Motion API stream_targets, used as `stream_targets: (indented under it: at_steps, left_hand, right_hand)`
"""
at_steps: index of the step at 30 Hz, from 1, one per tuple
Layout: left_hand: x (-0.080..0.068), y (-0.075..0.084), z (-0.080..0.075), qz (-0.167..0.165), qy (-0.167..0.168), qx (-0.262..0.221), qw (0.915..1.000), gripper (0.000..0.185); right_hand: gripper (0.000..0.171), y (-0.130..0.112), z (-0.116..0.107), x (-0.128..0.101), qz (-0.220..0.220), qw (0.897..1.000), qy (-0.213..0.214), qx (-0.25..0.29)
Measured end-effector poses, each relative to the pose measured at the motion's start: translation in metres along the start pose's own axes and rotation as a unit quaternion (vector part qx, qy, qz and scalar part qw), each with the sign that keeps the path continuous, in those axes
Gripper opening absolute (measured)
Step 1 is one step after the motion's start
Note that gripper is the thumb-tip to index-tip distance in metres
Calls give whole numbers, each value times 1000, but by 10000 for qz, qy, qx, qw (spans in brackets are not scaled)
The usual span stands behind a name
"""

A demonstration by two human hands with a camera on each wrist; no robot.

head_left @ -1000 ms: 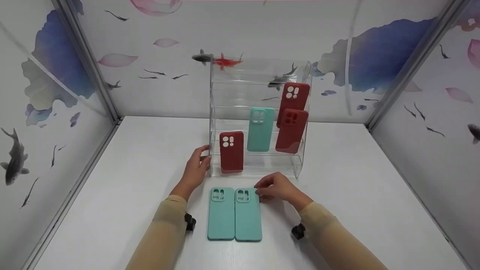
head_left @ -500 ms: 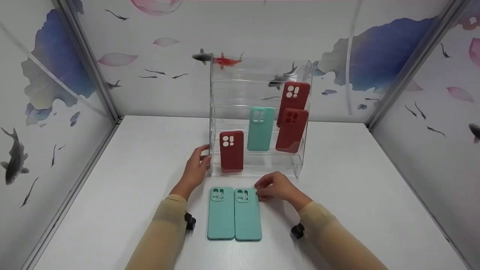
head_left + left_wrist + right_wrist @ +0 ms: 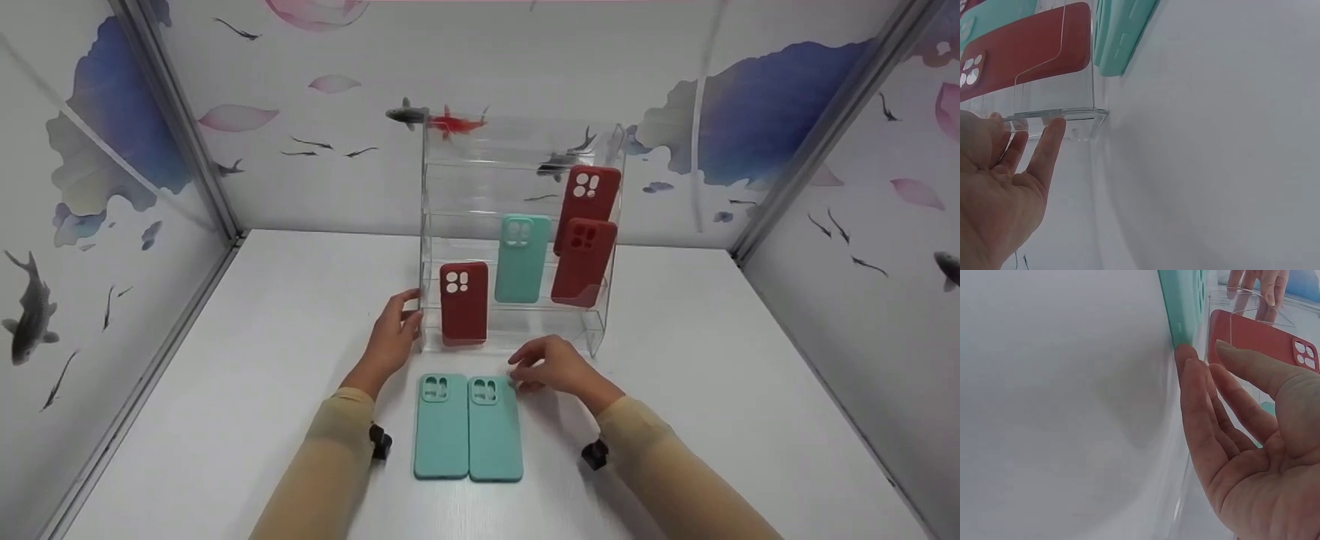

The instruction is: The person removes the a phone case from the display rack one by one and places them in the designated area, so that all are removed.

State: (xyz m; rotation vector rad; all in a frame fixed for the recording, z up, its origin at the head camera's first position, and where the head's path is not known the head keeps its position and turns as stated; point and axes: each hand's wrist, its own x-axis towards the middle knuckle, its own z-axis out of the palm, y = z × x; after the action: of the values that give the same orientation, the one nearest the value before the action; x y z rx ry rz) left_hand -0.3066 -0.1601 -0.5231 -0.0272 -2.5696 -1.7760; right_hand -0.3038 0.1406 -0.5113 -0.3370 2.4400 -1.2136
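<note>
My left hand (image 3: 393, 334) is at the left side of a clear acrylic display rack (image 3: 517, 330). In the left wrist view its fingertips (image 3: 1055, 125) touch the rack's side wall. Two mint-green phone cases lie side by side in front of the rack, the left case (image 3: 441, 439) and the right case (image 3: 495, 442). My right hand (image 3: 556, 365) is at the top right corner of the right case. The right wrist view shows a fingertip (image 3: 1186, 353) against that case's end, with the thumb lifted away from it. Neither hand grips a case.
A red phone case (image 3: 465, 307) stands in the rack's lower left. A mint-green case (image 3: 522, 259) stands mid-rack, with two red cases on the right, the upper one (image 3: 592, 187) behind the lower (image 3: 583, 262). White printed walls surround the white table (image 3: 300, 300).
My right hand has risen slightly, its thumb and index finger spreading off the corner of the right mint-green case. My left hand and the cases stay in place.
</note>
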Motion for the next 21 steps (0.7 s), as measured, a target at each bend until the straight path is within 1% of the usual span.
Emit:
stream_targets:
  at_steps: [6,13,21]
  left_hand:
    - [1,-1,0,13,2,5,10000,48]
    - [3,0,0,62,20,91,9999,48]
    - [1,-1,2,87,39,111,9999,47]
  right_hand:
    - [25,-10,-4,3,-435,9983,383,-49]
    - [18,-29,-12,7,-1121,9894,893,-232]
    - [22,-53,-17,15,-1491,9800,1284,-294]
